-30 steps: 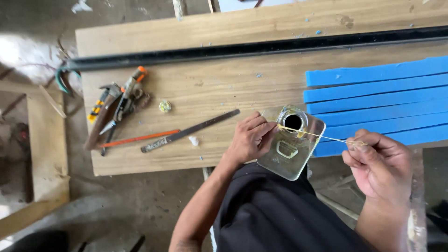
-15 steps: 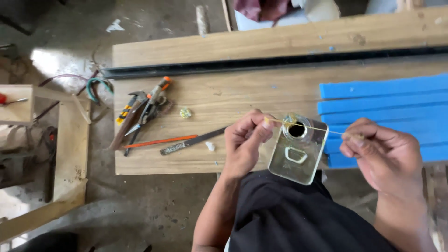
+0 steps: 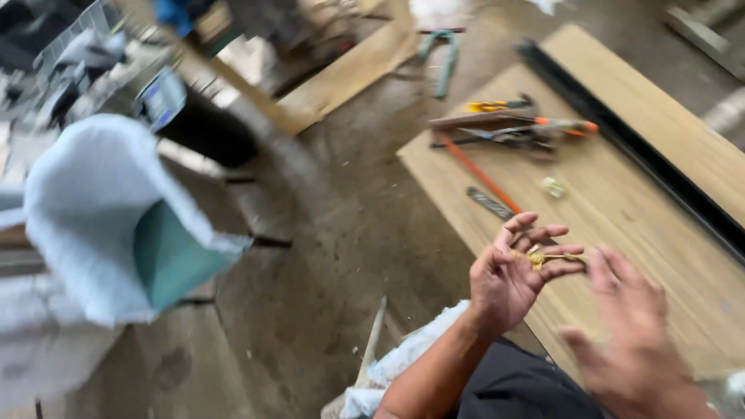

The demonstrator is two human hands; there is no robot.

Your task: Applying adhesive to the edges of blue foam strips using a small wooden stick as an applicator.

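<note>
A thin yellowish strand (image 3: 552, 257) sits right of centre in the frame, pinched in the left hand (image 3: 516, 271), its long axis running right toward the blurred, loosely spread right hand (image 3: 632, 334). Above it on the wooden worktop (image 3: 621, 209) lie a file (image 3: 490, 203), an orange rod (image 3: 477, 172) and pliers (image 3: 535, 128), none in the way.

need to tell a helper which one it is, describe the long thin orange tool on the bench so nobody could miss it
Find the wooden workbench at right. Near its far corner lies a heap of hand tools. The orange rod runs out from that heap toward the left hand: plain, straight and orange, beside a shorter dark grey file.
</note>
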